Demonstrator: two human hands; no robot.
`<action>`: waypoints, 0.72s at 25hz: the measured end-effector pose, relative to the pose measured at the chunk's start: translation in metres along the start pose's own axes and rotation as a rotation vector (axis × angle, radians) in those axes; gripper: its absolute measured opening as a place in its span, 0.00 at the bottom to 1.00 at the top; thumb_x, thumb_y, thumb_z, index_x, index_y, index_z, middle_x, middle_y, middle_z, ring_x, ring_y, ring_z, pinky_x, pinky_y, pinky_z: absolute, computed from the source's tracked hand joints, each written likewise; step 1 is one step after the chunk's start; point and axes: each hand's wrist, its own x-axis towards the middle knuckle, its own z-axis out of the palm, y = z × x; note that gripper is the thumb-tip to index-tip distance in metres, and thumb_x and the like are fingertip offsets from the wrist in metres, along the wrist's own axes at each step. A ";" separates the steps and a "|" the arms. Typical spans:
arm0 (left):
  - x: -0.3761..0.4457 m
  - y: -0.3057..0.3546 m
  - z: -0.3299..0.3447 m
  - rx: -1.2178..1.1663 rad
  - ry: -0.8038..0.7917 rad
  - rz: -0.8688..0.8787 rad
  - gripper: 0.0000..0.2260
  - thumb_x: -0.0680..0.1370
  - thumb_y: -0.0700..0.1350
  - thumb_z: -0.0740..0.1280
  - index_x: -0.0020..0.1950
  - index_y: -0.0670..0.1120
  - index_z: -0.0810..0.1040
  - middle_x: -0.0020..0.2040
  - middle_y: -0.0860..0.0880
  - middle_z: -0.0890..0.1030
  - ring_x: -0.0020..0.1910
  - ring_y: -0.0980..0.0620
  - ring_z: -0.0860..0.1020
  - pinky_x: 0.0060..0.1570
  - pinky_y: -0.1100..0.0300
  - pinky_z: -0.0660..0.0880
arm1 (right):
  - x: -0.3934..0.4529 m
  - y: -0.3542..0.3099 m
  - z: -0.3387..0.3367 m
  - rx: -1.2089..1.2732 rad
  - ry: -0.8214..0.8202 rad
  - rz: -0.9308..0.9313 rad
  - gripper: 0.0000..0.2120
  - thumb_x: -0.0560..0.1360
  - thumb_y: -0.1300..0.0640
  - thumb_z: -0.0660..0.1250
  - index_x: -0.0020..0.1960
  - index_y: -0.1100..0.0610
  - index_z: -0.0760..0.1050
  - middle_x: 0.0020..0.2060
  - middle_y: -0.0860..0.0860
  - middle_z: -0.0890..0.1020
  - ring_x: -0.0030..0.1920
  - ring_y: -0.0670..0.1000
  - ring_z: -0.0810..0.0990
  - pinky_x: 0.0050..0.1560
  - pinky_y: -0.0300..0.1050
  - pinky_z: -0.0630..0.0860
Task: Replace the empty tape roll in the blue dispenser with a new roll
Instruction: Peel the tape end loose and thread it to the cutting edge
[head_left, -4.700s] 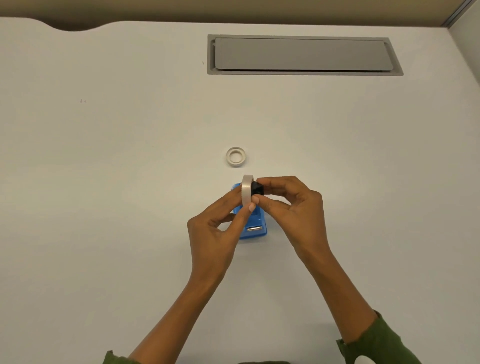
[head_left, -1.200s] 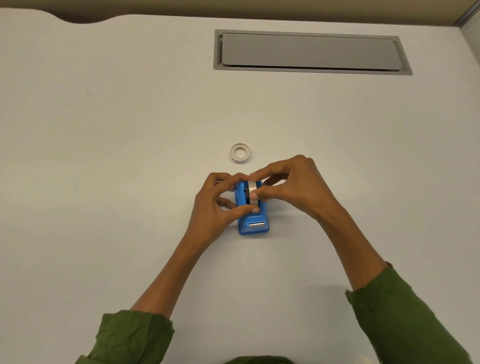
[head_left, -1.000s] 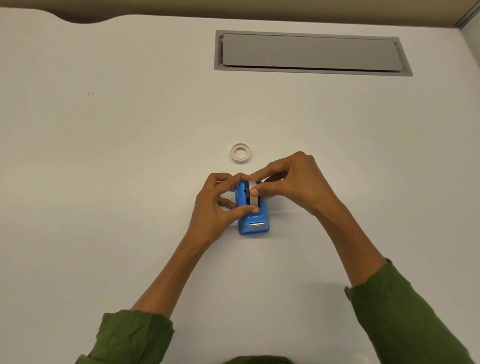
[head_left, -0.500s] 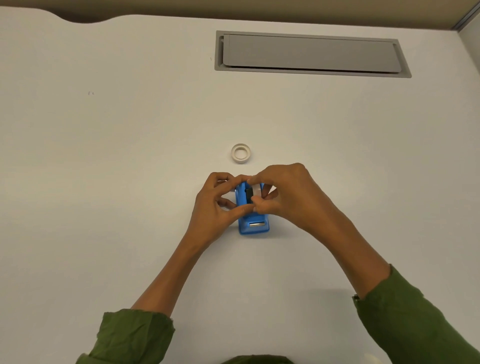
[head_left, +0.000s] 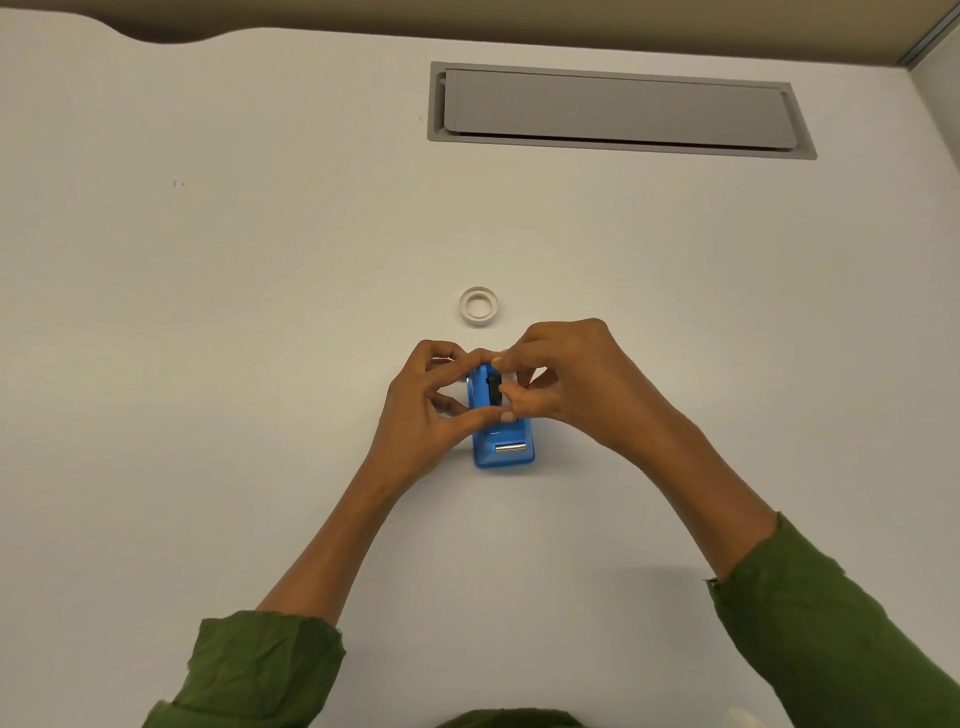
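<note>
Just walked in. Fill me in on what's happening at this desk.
A person is reloading a blue tape dispenser on the white desk. The left hand grips the dispenser's side while the right hand pinches the new tape roll on its black hub into the cradle. The empty core lies beyond them.

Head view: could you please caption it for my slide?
Both hands, left and right, seat tape in the blue dispenser; empty core lies beyond.

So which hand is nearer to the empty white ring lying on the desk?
The right hand: its knuckles lie just right of and below the empty ring. The left hand sits lower, gripping the blue dispenser.
</note>
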 end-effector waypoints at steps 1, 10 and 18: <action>0.000 0.000 0.000 -0.006 -0.002 0.007 0.24 0.65 0.47 0.77 0.58 0.55 0.74 0.55 0.49 0.72 0.50 0.53 0.75 0.40 0.74 0.75 | -0.002 0.000 0.000 0.024 0.007 0.004 0.12 0.70 0.61 0.73 0.53 0.61 0.82 0.45 0.57 0.83 0.41 0.55 0.82 0.46 0.52 0.79; 0.000 -0.001 0.000 -0.009 -0.001 0.016 0.22 0.65 0.47 0.76 0.55 0.58 0.73 0.54 0.51 0.71 0.47 0.56 0.76 0.39 0.75 0.74 | 0.001 -0.001 0.002 -0.016 0.006 -0.007 0.10 0.67 0.63 0.73 0.48 0.63 0.82 0.40 0.59 0.81 0.40 0.58 0.79 0.44 0.56 0.78; 0.002 -0.001 0.000 -0.009 -0.011 0.010 0.23 0.62 0.53 0.75 0.55 0.57 0.74 0.54 0.50 0.72 0.49 0.53 0.75 0.40 0.74 0.75 | -0.005 0.001 0.000 -0.027 -0.031 -0.009 0.14 0.68 0.60 0.74 0.53 0.60 0.80 0.44 0.54 0.80 0.44 0.54 0.78 0.46 0.53 0.79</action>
